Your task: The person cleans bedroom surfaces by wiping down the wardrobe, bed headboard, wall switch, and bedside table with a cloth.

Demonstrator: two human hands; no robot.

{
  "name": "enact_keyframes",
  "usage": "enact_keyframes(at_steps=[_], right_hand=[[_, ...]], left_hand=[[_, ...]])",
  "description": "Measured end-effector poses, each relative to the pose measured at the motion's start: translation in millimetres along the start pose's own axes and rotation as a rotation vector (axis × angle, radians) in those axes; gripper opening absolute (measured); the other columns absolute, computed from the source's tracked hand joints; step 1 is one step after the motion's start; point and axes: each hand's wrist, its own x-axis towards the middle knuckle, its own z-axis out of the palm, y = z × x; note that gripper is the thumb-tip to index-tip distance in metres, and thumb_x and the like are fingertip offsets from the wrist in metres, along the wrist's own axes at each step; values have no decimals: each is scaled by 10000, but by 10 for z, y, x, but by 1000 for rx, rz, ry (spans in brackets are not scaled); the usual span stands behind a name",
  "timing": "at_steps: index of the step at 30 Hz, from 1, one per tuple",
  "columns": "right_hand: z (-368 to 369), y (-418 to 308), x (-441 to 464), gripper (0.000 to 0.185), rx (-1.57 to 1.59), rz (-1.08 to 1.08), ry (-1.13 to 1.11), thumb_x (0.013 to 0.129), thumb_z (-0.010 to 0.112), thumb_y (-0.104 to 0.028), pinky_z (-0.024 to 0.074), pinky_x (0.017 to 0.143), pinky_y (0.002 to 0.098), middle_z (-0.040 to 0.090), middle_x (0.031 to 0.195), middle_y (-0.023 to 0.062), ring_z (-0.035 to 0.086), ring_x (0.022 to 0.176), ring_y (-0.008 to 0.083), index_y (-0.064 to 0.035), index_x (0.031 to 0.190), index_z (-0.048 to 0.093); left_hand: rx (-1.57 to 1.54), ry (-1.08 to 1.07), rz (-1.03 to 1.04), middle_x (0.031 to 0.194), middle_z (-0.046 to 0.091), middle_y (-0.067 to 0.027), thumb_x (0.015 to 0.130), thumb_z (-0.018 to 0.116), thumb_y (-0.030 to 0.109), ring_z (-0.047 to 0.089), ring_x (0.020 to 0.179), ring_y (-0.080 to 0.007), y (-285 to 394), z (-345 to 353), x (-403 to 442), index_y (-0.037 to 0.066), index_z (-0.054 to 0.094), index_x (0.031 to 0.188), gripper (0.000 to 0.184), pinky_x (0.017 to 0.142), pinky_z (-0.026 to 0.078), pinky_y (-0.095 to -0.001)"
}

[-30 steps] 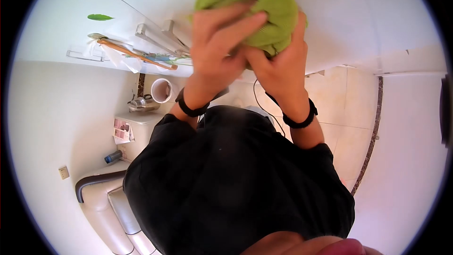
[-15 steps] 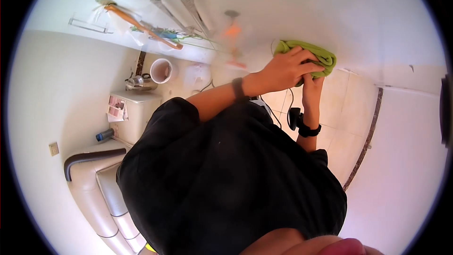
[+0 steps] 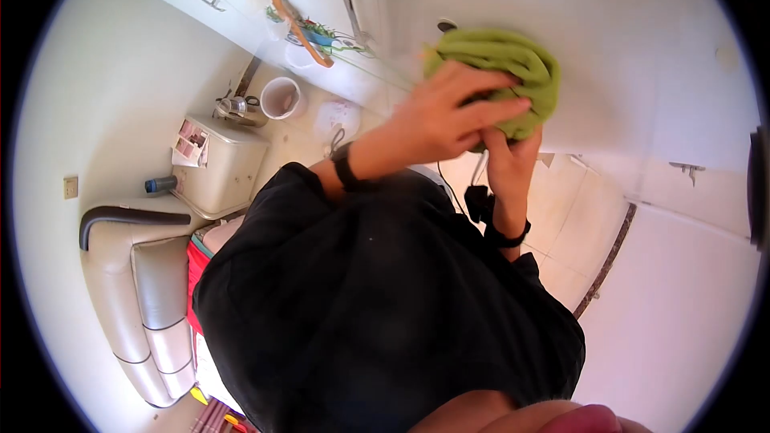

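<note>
A folded green cloth (image 3: pixel 513 60) is held up in front of the white surface (image 3: pixel 626 56), at the upper middle of the view. My left hand (image 3: pixel 445 108) lies across its near side, with its fingers curled over the folds. From below, my right hand (image 3: pixel 516 162) grips the lower edge of the same cloth, its fingers mostly hidden behind it. Both wrists wear black bands. Just beyond the cloth's upper left corner is a small dark round spot (image 3: pixel 447 26) on the white surface.
An orange-brown strip (image 3: pixel 285 8) and green plant pieces (image 3: pixel 321 30) lie at the upper left, near a metal handle (image 3: pixel 350 0). Below are a white bin (image 3: pixel 282 98), a cabinet (image 3: pixel 233 168) and a beige sofa (image 3: pixel 120 297). Dark cables hang near my right wrist.
Both hands and the cloth have moved up and slightly left in the view since half a second ago, and look larger. The surroundings have shifted and turned as the camera moved.
</note>
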Motion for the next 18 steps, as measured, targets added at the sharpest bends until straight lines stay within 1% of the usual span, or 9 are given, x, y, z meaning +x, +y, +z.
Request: enact_keyframes(at_steps=[3, 6, 8, 9, 11, 12, 15, 16, 18], right_hand=[[435, -143, 278, 573, 152, -30, -134, 851, 662, -26, 496, 885, 299, 546, 1241, 111, 566, 1101, 176, -17, 1357, 394], [756, -143, 505, 569, 231, 4, -219, 860, 670, -59, 492, 898, 313, 551, 1236, 113, 568, 1105, 192, -15, 1355, 394], [914, 30, 586, 568, 309, 73, -230, 864, 671, -75, 490, 902, 324, 553, 1236, 118, 570, 1105, 202, -18, 1357, 394], [957, 124, 588, 567, 281, 43, -215, 867, 670, -82, 488, 903, 330, 553, 1235, 120, 570, 1107, 207, -19, 1358, 393], [1011, 356, 563, 566, 223, -13, -180, 872, 666, -95, 485, 906, 341, 553, 1235, 126, 568, 1111, 217, -21, 1361, 391], [1032, 459, 530, 576, 170, -5, -134, 875, 664, -124, 494, 887, 358, 582, 1203, 158, 595, 1087, 251, -19, 1366, 382], [1019, 622, 446, 594, 26, 44, -165, 879, 656, -160, 505, 864, 368, 614, 1164, 181, 626, 1049, 284, -14, 1376, 367], [1043, 684, 444, 606, 17, 1, -163, 881, 648, -179, 515, 840, 377, 631, 1142, 196, 645, 1022, 307, -10, 1382, 352], [1044, 706, 415, 603, -30, 29, -163, 881, 645, -174, 518, 832, 379, 640, 1121, 189, 651, 1006, 306, -7, 1380, 349]], left_hand=[[166, 58, -84, 1166, 610, -123, 581, 739, -15, 579, 946, -287, -83, -383, 41, 84, 662, 1153, 586, 789, 487, -358], [305, 137, -147, 1167, 622, -53, 590, 740, -4, 597, 970, -296, -174, -581, 79, 163, 678, 1143, 580, 772, 514, -360], [328, 104, -139, 1150, 614, -93, 583, 732, -11, 583, 946, -312, -324, -635, 17, 115, 671, 1134, 569, 787, 491, -365], [336, 87, -138, 1142, 610, -113, 579, 728, -15, 575, 934, -320, -392, -647, -32, 91, 668, 1130, 565, 795, 479, -367], [335, 33, -131, 1122, 609, -103, 587, 728, -13, 572, 926, -328, -468, -667, -132, 97, 669, 1119, 547, 782, 489, -373], [327, 18, -135, 1119, 608, -102, 589, 729, -11, 573, 924, -328, -505, -656, -196, 98, 669, 1120, 545, 779, 492, -375], [322, -17, -160, 1110, 602, -95, 587, 729, -4, 573, 915, -326, -606, -596, -431, 105, 662, 1131, 558, 759, 502, -377], [323, -35, -171, 1109, 602, -96, 586, 729, -4, 573, 914, -325, -612, -592, -488, 105, 661, 1134, 562, 757, 503, -376], [317, -65, -189, 1103, 600, -97, 581, 726, -6, 574, 904, -324, -623, -598, -543, 108, 658, 1136, 570, 747, 505, -376]])
